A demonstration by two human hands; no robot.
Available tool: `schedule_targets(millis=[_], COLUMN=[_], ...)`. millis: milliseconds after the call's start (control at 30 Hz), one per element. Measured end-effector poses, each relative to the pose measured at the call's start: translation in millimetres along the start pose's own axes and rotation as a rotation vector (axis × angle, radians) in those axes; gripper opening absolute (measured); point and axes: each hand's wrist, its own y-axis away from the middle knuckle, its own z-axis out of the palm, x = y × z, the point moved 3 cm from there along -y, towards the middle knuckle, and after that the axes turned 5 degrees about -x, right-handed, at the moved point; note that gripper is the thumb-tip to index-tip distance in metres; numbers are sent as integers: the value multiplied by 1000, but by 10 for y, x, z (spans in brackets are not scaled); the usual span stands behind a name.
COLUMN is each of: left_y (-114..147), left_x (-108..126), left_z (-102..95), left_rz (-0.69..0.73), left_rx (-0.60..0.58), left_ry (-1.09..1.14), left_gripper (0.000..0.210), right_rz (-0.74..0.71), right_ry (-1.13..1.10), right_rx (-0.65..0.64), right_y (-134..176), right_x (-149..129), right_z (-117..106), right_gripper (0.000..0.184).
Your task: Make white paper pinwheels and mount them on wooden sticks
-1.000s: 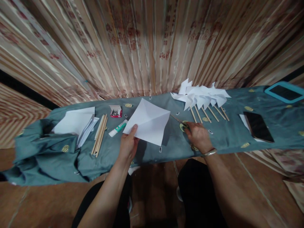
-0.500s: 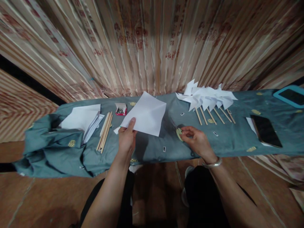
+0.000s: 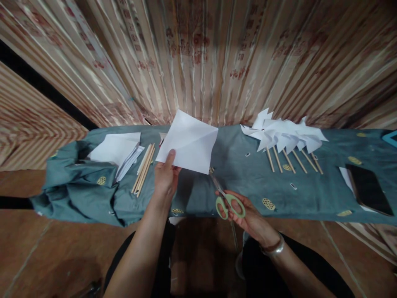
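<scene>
A creased square sheet of white paper (image 3: pixel 192 142) is pinched at its lower left corner by my left hand (image 3: pixel 166 178), the thumb lying on top. My right hand (image 3: pixel 248 217) holds scissors (image 3: pixel 230 206) with pale green handles. Their metal blades point up and left, close to the paper's lower right corner; whether the blades are parted is hard to make out. Behind the paper's left edge, a small box (image 3: pixel 162 138) is mostly hidden.
Wooden sticks (image 3: pixel 143 169) and stacked white paper (image 3: pixel 113 148) lie on the left of the green cloth (image 3: pixel 192 194). Several paper pinwheels on sticks (image 3: pixel 287 132) lie to the right, then a dark phone (image 3: pixel 369 188). A pleated curtain (image 3: pixel 198 62) hangs behind.
My right hand has lifted the scissors off the cloth and brought them left and nearer me, with the blades turned toward the paper. The paper now covers most of the small box.
</scene>
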Motion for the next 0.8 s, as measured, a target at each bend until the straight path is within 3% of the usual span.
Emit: schedule_targets(millis=[333,800], left_y=[19,93], left_x=[-80,-235], left_z=[16,101], left_rz=[-16,-78], left_rx=[-14,-44], left_ry=[-20,-102], left_gripper=[24,15], right_rz=[-62,-79], right_ry=[416,483], right_rx=[-143,-119], right_y=[71,3], right_x=[-129,-161], right_z=[57,40], right_gripper=[55,51])
